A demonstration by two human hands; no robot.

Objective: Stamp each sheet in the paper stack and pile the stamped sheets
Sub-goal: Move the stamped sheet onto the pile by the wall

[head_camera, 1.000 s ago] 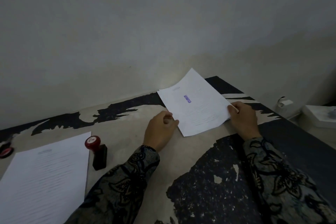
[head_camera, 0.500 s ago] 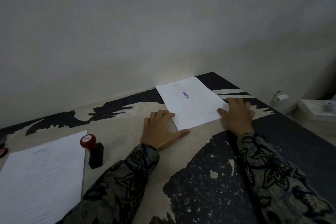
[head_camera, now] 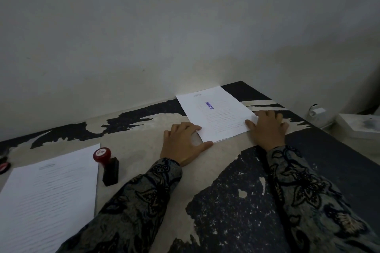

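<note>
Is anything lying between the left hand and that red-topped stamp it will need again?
Nothing visible. The left hand rests by the stamped pile; the stamp stands to its left, with only bare table between them.

Two bare hands and two long patterned sleeves

The left hand [head_camera: 186,144] and the right hand [head_camera: 267,127] are uncovered, with no ring, watch or glove showing on either. Both forearms wear long sleeves of one and the same fabric: the left sleeve [head_camera: 131,207] and the right sleeve [head_camera: 308,197] carry a batik-like print of large flowers, curling leaves and scrolls, drawn in dark navy or black outline on a muted grey-olive ground. Each sleeve ends at the wrist in a plain hemmed cuff, and the cloth lies in soft folds.
</note>
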